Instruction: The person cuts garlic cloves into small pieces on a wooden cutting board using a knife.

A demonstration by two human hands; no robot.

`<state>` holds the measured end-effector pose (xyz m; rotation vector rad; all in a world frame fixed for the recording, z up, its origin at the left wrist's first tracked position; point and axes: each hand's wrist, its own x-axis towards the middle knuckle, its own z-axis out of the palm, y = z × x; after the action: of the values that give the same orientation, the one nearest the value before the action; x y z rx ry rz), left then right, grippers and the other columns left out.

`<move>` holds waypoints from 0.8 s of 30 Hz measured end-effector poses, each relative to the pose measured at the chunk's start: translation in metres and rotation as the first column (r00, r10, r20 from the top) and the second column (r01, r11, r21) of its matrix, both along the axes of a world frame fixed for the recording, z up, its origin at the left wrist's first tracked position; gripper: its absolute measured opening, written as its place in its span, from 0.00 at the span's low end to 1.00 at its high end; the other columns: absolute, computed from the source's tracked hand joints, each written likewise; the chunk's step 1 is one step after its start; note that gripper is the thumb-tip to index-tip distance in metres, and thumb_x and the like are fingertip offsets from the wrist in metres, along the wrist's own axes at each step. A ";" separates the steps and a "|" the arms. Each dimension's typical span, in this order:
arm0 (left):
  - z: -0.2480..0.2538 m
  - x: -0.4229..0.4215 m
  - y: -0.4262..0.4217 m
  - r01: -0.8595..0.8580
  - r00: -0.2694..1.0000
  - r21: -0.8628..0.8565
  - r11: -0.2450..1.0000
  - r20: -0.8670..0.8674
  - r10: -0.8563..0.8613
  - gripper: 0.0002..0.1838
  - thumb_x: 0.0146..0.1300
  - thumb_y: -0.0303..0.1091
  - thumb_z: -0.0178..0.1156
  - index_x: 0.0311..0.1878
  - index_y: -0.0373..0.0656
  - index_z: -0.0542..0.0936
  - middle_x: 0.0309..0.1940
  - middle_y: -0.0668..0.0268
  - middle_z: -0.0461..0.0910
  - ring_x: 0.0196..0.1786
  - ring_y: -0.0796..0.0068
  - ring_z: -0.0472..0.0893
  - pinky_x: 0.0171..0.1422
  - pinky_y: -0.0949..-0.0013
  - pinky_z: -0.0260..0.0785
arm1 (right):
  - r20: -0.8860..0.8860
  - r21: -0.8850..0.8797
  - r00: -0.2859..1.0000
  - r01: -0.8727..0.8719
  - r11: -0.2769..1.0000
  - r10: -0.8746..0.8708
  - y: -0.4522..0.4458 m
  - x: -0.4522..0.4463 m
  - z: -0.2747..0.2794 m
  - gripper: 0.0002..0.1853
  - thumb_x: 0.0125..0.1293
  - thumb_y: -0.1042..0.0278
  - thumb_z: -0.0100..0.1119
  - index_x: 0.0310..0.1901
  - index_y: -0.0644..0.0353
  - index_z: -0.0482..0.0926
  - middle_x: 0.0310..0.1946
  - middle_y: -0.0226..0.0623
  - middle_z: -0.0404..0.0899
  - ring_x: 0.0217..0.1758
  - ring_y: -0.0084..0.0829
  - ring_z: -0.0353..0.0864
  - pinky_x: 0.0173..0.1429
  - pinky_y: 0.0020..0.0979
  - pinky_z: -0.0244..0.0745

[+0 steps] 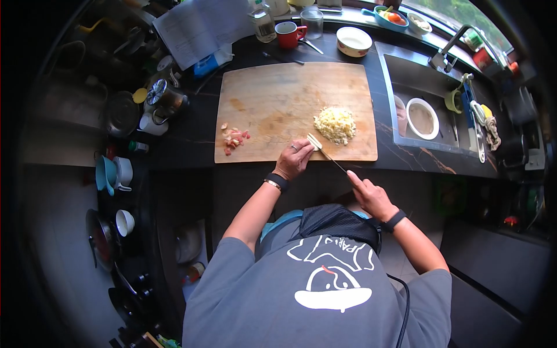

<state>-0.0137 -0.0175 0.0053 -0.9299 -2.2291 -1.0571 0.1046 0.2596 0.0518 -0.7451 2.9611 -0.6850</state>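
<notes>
On the wooden cutting board [272,98], a pale sliced piece of food [315,141] lies near the front edge. My left hand [294,158] has its fingers pressed together on that piece, holding it against the board. The knife [333,161] is in my right hand [372,197], which is closed around its handle; the blade points up and left and touches the pale piece. A heap of finely chopped pale yellow bits [335,124] sits just beyond, to the right. Small pink and red pieces [234,139] lie at the board's left side.
To the right is a sink [406,75] with a white bowl [422,118] in it. Behind the board stand a red mug [288,36], a glass jar [312,24] and a patterned bowl [354,42]. Papers [194,32] lie at the back left, near a kettle-like metal container [164,95].
</notes>
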 end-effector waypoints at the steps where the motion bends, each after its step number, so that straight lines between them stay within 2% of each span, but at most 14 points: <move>1: 0.000 0.000 0.000 -0.002 1.000 0.003 1.000 -0.003 0.002 0.08 0.57 0.22 0.68 0.40 0.39 0.82 0.39 0.60 0.82 0.42 0.59 0.82 0.48 0.63 0.76 | 0.040 -0.051 0.999 -0.010 0.999 0.012 0.006 0.003 0.005 0.34 0.68 0.68 0.58 0.75 0.47 0.60 0.28 0.43 0.73 0.24 0.47 0.78 0.29 0.44 0.78; 4: -0.001 0.001 0.000 -0.004 1.000 0.005 1.000 -0.005 0.004 0.08 0.57 0.21 0.68 0.40 0.39 0.83 0.40 0.60 0.82 0.43 0.59 0.82 0.48 0.62 0.76 | 0.083 -0.128 0.996 -0.011 0.992 0.021 0.005 0.000 0.017 0.33 0.68 0.69 0.57 0.74 0.47 0.60 0.28 0.43 0.73 0.28 0.48 0.79 0.32 0.45 0.78; 6: -0.001 0.002 0.001 -0.011 1.000 0.009 1.000 0.009 0.011 0.09 0.57 0.21 0.68 0.41 0.39 0.83 0.40 0.59 0.83 0.44 0.59 0.82 0.48 0.62 0.76 | 0.040 -0.174 0.999 0.003 0.985 0.004 -0.012 -0.008 0.021 0.33 0.68 0.69 0.57 0.74 0.47 0.60 0.29 0.44 0.73 0.28 0.48 0.79 0.32 0.45 0.77; 8: -0.001 0.002 0.000 -0.003 1.000 0.012 1.000 0.009 0.003 0.09 0.56 0.20 0.68 0.41 0.39 0.82 0.41 0.59 0.83 0.44 0.58 0.82 0.48 0.62 0.76 | 0.023 -0.169 1.000 0.004 0.986 0.000 -0.026 -0.017 0.016 0.32 0.69 0.69 0.57 0.74 0.47 0.60 0.29 0.44 0.74 0.27 0.48 0.79 0.31 0.45 0.78; 10: -0.001 0.000 -0.001 0.002 1.000 0.014 1.000 0.009 -0.002 0.10 0.56 0.20 0.68 0.41 0.39 0.82 0.41 0.59 0.83 0.44 0.58 0.82 0.48 0.62 0.77 | 0.033 -0.083 0.999 0.013 0.996 -0.010 -0.036 -0.024 0.011 0.32 0.69 0.68 0.57 0.74 0.47 0.60 0.29 0.45 0.75 0.27 0.48 0.79 0.30 0.45 0.78; 18: 0.002 0.001 0.002 -0.023 1.000 0.019 1.000 -0.002 0.023 0.08 0.56 0.20 0.68 0.38 0.39 0.82 0.41 0.60 0.83 0.42 0.59 0.82 0.48 0.63 0.76 | 0.025 -0.084 1.000 0.013 0.996 -0.011 -0.056 -0.038 -0.005 0.31 0.70 0.67 0.55 0.74 0.49 0.61 0.30 0.47 0.75 0.24 0.50 0.79 0.30 0.47 0.78; 24: -0.004 0.000 -0.001 -0.001 1.000 0.002 1.000 0.019 0.001 0.08 0.58 0.22 0.67 0.41 0.39 0.82 0.42 0.59 0.82 0.44 0.58 0.81 0.50 0.62 0.76 | 0.004 -0.022 0.999 0.038 0.999 -0.038 -0.058 -0.041 -0.015 0.31 0.71 0.66 0.55 0.74 0.48 0.60 0.29 0.47 0.75 0.25 0.50 0.80 0.30 0.46 0.78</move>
<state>-0.0135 -0.0186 0.0013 -0.9221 -2.2429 -1.0716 0.0635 0.2019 0.0372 -0.6894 2.9768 -0.7211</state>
